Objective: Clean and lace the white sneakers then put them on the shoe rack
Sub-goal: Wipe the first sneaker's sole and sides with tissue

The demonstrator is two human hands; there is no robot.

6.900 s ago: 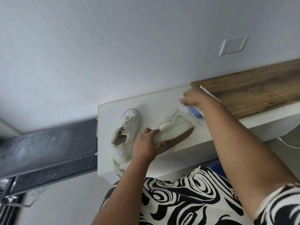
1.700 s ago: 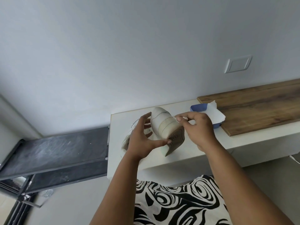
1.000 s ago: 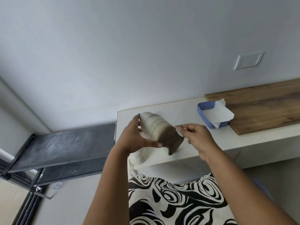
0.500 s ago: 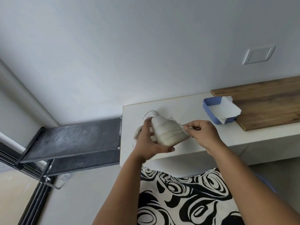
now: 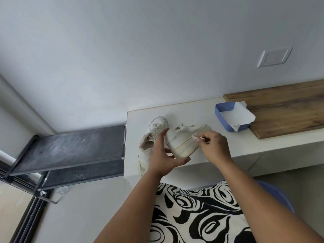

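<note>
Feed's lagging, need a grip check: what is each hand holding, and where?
Left hand grips the white leather sneaker around its heel end, held off the counter. Right hand pinches a small white wipe against the sneaker's sole edge.

No legible text, label, brand mark, number or sign in view. Held sneaker: side panel and sole edge plain, no readable logo. Second sneaker: no marking discernible. Blue tray and paper in it: blank. Wall plate: unmarked.
</note>
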